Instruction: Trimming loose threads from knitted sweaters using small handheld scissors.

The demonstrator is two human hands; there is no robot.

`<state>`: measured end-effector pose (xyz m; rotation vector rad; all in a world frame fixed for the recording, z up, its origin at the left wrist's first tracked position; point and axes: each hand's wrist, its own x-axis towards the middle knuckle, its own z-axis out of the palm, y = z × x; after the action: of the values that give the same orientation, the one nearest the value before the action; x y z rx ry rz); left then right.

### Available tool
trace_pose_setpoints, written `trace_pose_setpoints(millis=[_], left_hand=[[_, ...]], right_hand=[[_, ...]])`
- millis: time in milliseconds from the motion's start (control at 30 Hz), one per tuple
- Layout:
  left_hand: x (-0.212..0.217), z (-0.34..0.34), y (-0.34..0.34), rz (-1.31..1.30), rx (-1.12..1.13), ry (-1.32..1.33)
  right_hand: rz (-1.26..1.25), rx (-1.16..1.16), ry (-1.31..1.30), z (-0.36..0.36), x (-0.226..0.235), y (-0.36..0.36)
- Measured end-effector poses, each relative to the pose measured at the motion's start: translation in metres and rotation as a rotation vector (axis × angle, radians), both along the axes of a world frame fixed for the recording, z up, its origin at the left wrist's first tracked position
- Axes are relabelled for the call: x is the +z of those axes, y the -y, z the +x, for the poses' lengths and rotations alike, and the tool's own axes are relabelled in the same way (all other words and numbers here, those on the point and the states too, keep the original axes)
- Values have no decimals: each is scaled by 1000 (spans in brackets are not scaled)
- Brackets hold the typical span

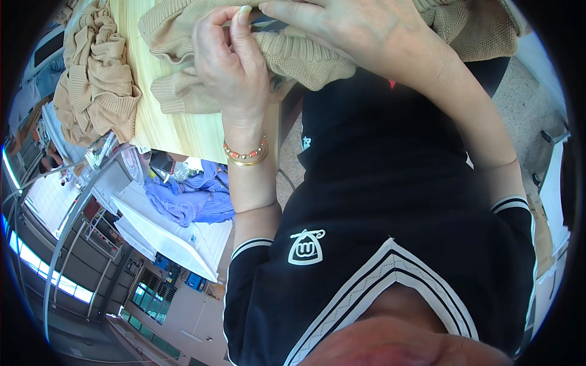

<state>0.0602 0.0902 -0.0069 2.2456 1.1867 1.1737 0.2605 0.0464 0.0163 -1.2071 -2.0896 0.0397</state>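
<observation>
A beige knit sweater (305,58) lies bunched at the edge of a pale wooden table (177,131), close to my body. My left hand (229,61), with a beaded bracelet and a gold bangle at the wrist, pinches a fold of the knit between thumb and fingers. My right hand (360,30) lies over the same sweater just to the right, and its fingertips meet the left hand's at the fold. What sits between the fingertips is too small to make out. My black top with white trim fills the lower half of the view.
A second heap of beige knitwear (91,79) lies on the table's left side. Below the table edge are a crumpled purple cloth (192,198) and a white flat surface (165,235). Speckled floor (531,104) shows at the right.
</observation>
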Motion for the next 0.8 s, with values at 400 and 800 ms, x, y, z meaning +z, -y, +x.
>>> trace_pose_setpoints(millis=[400,800], left_hand=[[0,-5,2,-152,9,16],[21,-9,15,-109,82,316]], right_hand=[[-15,81,153,7,13,3],[-18,-24,27,3,-3,2]])
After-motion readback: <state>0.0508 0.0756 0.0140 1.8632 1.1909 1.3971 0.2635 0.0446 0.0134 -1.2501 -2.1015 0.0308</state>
